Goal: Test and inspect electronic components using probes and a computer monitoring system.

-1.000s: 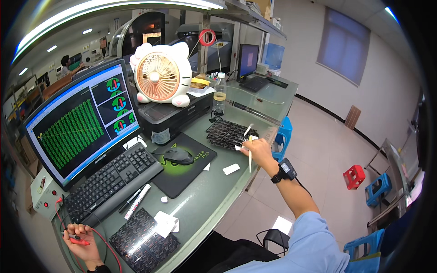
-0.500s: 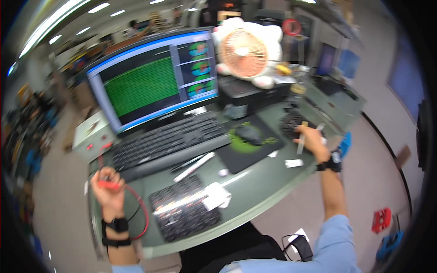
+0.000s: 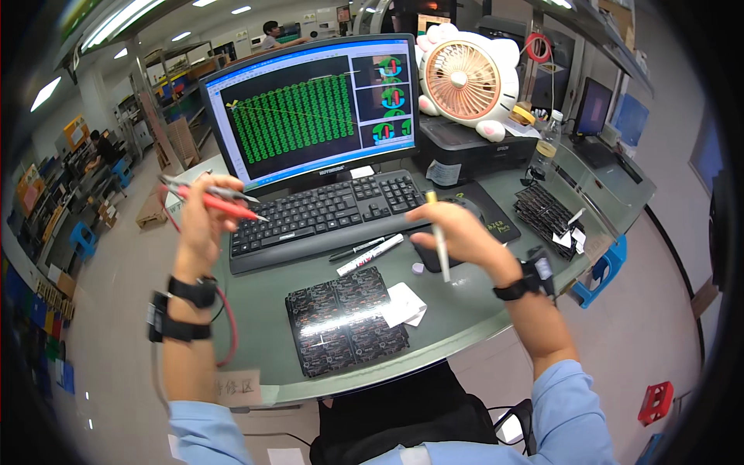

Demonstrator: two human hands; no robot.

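My left hand (image 3: 200,232) is closed around a red test probe (image 3: 226,206) and a grey pointed tool (image 3: 221,190), held in the air left of the keyboard (image 3: 325,217). A red cable hangs beside that wrist. My right hand (image 3: 465,231) pinches a slim white stick with a yellow end (image 3: 442,244), slightly blurred, above the mouse pad's near edge. Between my arms a panel of black circuit boards (image 3: 341,302) lies on the desk, with small white papers (image 3: 405,304) overlapping its right side. A white marker (image 3: 370,254) and a black pen (image 3: 358,248) lie below the keyboard.
A monitor (image 3: 310,174) stands behind the keyboard. Right of it, a cat-shaped fan (image 3: 471,77) sits on a black printer (image 3: 473,147). Stacked dark boards (image 3: 546,213) and a bottle (image 3: 549,143) occupy the desk's right side. A blue stool (image 3: 604,271) stands beyond the edge.
My left hand has risen and moved right, with the grey tool now plainly visible. My right hand has come left from the stacked boards with the stick. The view has shifted.
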